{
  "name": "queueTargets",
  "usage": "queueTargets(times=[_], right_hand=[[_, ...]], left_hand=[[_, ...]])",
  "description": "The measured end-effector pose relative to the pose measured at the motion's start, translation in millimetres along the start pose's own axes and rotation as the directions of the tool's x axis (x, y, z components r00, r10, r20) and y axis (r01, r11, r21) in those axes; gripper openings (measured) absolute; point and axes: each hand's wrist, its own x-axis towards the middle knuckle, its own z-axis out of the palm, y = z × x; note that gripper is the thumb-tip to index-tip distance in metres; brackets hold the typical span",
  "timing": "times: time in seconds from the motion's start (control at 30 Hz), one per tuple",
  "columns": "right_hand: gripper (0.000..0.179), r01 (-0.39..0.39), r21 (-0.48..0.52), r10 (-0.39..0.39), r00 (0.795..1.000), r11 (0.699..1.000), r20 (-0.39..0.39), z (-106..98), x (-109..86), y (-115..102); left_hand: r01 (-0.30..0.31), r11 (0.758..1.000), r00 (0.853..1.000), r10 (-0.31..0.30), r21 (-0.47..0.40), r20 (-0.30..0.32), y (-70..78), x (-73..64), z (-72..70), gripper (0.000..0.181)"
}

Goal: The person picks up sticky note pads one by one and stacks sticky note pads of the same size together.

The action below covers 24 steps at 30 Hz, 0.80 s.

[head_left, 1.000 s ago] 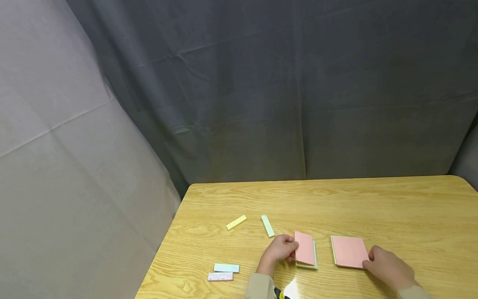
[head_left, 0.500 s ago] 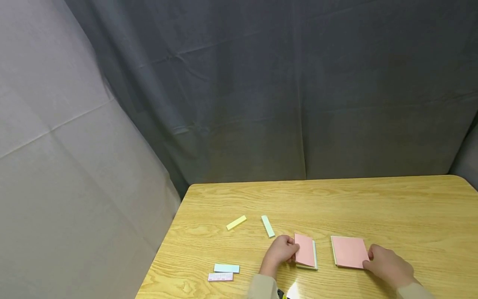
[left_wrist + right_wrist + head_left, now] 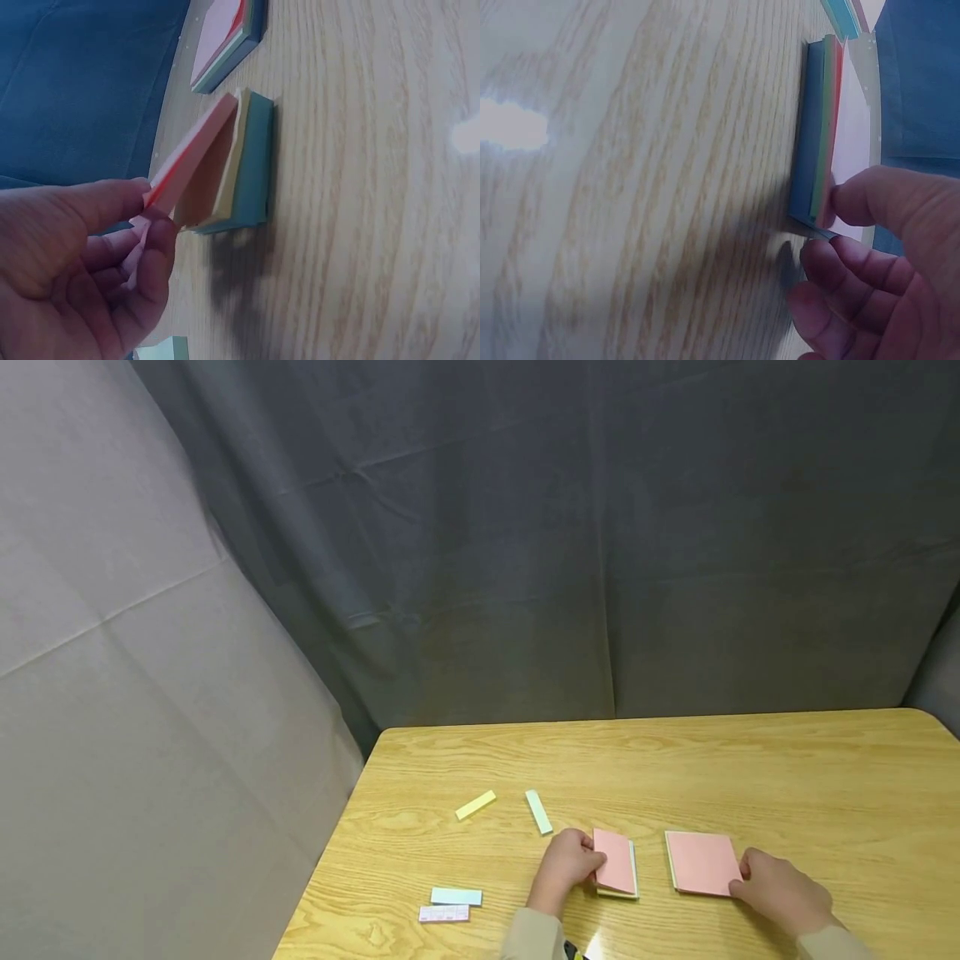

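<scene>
My left hand (image 3: 567,865) pinches the pink top layer of a small sticky note pad (image 3: 618,858) between thumb and fingers. In the left wrist view this pink layer (image 3: 191,154) tilts up from the yellow layer (image 3: 236,161) and the teal layer (image 3: 256,161) beneath, still meeting them along the far edge. My right hand (image 3: 783,890) pinches the near right corner of a larger sticky note pad (image 3: 703,863), pink on top. In the right wrist view the thumb lies on its top, with green and blue layers (image 3: 808,135) below; the fingertips are partly under the corner.
Yellow (image 3: 476,806) and pale green (image 3: 538,812) strips of sticky notes lie beyond my left hand. A light blue strip (image 3: 456,897) and a pink-and-white printed strip (image 3: 444,914) lie at the near left. A dark curtain (image 3: 480,543) hangs behind the wooden table (image 3: 825,777).
My left hand has shifted very slightly right, still pinching the lifted pink layer. The right hand and its pad stay almost in place.
</scene>
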Motion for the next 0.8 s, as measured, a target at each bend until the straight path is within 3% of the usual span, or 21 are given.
queueTargets(times=[0.27, 0.43, 0.53, 0.63, 0.7, 0.8], right_hand=[[0.022, -0.020, 0.005, 0.020, 1.000, 1.000, 0.015, -0.7, 2.6, 1.4], [0.023, -0.021, 0.001, 0.021, 1.000, 1.000, 0.011, -0.2, 2.8, 1.4], [0.023, -0.022, 0.001, 0.022, 1.000, 1.000, 0.010, -0.7, 2.0, 0.2], [0.023, -0.020, 0.001, 0.020, 1.000, 1.000, 0.008, -0.7, 1.5, -0.2], [0.023, -0.021, 0.004, 0.021, 1.000, 1.000, 0.011, 0.0, 1.3, 0.2], [0.023, -0.023, 0.005, 0.023, 1.000, 1.000, 0.015, 1.6, 2.9, 1.7]], left_hand=[[-0.021, 0.993, 1.000, 0.018, 0.120, 0.025, 2.9, -2.2, 0.2, 0.020], [-0.052, 0.964, 0.996, 0.033, 0.260, 0.079, 3.0, -2.8, 1.2, 0.060], [-0.114, 0.901, 0.989, 0.062, 0.418, 0.136, 3.8, -0.2, 2.9, 0.089], [-0.204, 0.810, 0.972, 0.099, 0.550, 0.213, 5.0, 1.6, 4.9, 0.102], [-0.260, 0.756, 0.957, 0.118, 0.601, 0.265, 6.0, 2.1, 6.8, 0.105], [-0.324, 0.707, 0.936, 0.144, 0.629, 0.321, 7.6, 3.2, 10.1, 0.107]])
